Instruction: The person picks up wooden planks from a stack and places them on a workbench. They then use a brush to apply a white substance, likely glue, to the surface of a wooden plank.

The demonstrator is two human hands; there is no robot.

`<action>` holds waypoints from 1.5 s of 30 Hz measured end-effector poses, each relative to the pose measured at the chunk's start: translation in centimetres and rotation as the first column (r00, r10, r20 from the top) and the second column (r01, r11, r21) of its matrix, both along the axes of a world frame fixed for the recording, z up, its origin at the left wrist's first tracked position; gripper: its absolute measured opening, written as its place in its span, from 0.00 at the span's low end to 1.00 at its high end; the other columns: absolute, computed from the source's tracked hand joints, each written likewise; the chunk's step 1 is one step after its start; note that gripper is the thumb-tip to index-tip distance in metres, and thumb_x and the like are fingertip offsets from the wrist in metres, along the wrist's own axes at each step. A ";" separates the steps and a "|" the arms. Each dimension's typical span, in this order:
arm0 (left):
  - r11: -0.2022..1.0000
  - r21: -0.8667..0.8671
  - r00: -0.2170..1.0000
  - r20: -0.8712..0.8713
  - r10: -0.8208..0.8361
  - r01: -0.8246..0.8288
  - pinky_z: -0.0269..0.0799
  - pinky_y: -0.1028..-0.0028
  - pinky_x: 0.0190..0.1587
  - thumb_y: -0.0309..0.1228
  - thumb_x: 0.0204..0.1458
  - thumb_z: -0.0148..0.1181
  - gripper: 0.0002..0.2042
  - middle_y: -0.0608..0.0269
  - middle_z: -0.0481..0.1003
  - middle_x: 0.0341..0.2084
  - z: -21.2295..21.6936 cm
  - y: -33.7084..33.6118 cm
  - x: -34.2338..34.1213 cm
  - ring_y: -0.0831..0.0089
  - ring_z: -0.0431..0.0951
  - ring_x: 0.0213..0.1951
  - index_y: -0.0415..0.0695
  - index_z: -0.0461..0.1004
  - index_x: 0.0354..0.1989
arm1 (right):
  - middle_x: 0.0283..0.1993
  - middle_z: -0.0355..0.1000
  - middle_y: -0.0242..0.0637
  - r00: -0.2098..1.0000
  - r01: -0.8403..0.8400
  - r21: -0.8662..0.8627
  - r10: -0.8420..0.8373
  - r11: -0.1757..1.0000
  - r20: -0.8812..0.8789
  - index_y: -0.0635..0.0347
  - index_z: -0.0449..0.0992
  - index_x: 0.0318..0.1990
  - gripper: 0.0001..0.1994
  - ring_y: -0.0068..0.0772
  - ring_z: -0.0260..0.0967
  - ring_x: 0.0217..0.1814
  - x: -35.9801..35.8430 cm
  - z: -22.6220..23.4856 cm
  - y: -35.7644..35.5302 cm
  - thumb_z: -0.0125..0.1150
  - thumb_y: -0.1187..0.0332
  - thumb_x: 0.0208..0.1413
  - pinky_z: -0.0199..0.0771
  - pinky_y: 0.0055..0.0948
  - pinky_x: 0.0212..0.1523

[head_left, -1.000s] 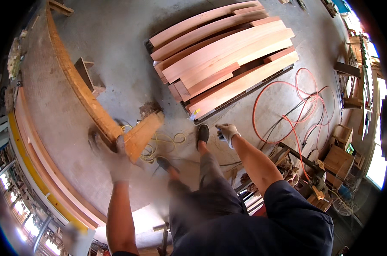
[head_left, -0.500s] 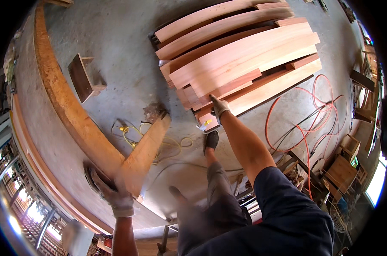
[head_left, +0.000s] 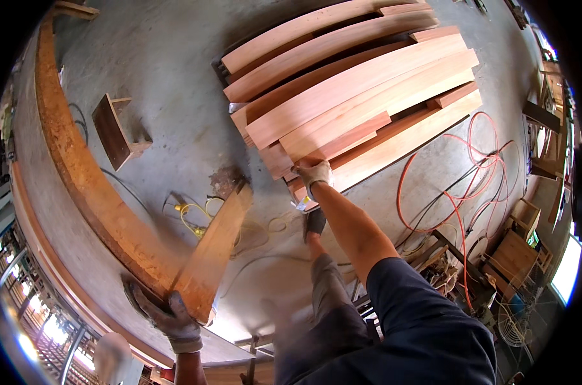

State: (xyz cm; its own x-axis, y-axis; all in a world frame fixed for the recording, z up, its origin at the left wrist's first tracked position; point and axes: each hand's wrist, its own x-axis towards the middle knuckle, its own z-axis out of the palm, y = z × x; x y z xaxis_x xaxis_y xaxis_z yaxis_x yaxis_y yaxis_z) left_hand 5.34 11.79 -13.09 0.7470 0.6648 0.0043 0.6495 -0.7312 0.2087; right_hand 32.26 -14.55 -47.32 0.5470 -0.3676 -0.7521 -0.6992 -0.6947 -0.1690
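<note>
left hand (head_left: pixel 169 321) clenched on plank (head_left: pixel 211 253) end, lower left; right hand (head_left: pixel 313 173) now grasping stack (head_left: pixel 355 96) board, centre, up from beside the leg; second board in reach

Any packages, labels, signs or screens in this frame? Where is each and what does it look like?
Small tag or slip: on the floor just below the right hand, at the near end of the plank stack; crumpled, white with a yellow patch, too small to tell more.
No packages, signs or screens can be made out.
</note>
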 end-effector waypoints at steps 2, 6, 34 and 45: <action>1.000 -0.005 1.000 -0.009 0.010 -0.010 0.50 0.43 0.76 0.58 0.67 0.50 0.43 0.35 0.51 0.76 -0.1 -0.1 0.1 0.38 0.51 0.77 0.36 0.51 0.78 | 0.55 0.81 0.52 0.999 0.008 -0.038 -0.007 0.999 0.036 0.65 0.79 0.54 0.41 0.52 0.80 0.59 -0.1 -0.1 -0.3 0.88 0.48 0.34 0.80 0.45 0.58; 1.000 -0.009 0.999 -0.045 0.023 -0.024 0.50 0.43 0.76 0.59 0.67 0.50 0.43 0.34 0.51 0.76 0.3 -0.1 0.3 0.38 0.51 0.77 0.36 0.51 0.78 | 0.51 0.82 0.48 0.998 -0.007 -0.031 0.009 1.000 0.058 0.65 0.78 0.51 0.39 0.48 0.81 0.53 -0.8 -0.1 -1.5 0.89 0.49 0.33 0.81 0.42 0.55; 0.996 -0.086 0.994 0.112 0.005 0.005 0.51 0.45 0.75 0.46 0.64 0.63 0.41 0.36 0.48 0.77 -0.2 -0.2 -0.8 0.39 0.51 0.76 0.34 0.51 0.77 | 0.29 0.77 0.32 0.805 0.474 0.752 -0.571 0.458 -0.160 0.59 0.83 0.37 0.21 0.28 0.72 0.24 -4.7 8.0 -9.2 0.82 0.51 0.49 0.71 0.29 0.26; 0.931 -0.351 0.958 0.287 0.007 0.099 0.55 0.49 0.75 0.50 0.64 0.63 0.41 0.32 0.56 0.73 2.8 -3.3 -0.9 0.41 0.58 0.74 0.33 0.55 0.75 | 0.49 0.81 0.37 0.723 0.616 0.780 -0.476 0.114 -0.501 0.63 0.79 0.55 0.23 0.32 0.82 0.48 -24.4 34.8 -10.8 0.77 0.60 0.58 0.85 0.33 0.47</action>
State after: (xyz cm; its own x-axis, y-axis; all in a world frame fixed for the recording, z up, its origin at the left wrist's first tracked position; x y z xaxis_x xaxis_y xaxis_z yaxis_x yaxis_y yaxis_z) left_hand 4.46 8.45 -10.27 0.7801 0.6255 -0.0149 0.4934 -0.6003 0.6294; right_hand 7.87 -25.32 -12.52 0.4053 0.3531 -0.8432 -0.8799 0.4010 -0.2551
